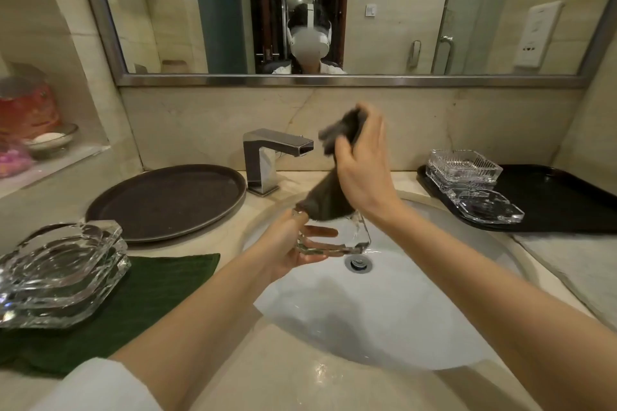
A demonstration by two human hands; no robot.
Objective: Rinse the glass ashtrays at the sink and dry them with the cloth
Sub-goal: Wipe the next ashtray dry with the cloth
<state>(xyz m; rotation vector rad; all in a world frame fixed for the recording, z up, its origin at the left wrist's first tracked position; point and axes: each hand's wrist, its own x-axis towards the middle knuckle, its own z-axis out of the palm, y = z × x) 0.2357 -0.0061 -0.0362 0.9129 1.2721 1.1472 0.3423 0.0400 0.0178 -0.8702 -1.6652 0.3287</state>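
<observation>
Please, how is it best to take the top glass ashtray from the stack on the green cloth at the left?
Probably grip the top ashtray by two opposite thick side walls, coming from above. It lies flat on the stack, so only its rim is free; the faceted edges likely give surer hold than the smooth hollow.

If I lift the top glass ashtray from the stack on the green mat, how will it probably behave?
The top ashtray looks thick and solid, so probably heavy for its size. Its smooth glass could be slippery, especially if wet. It is stiff and likely to chip if knocked against the ashtray below.
</observation>
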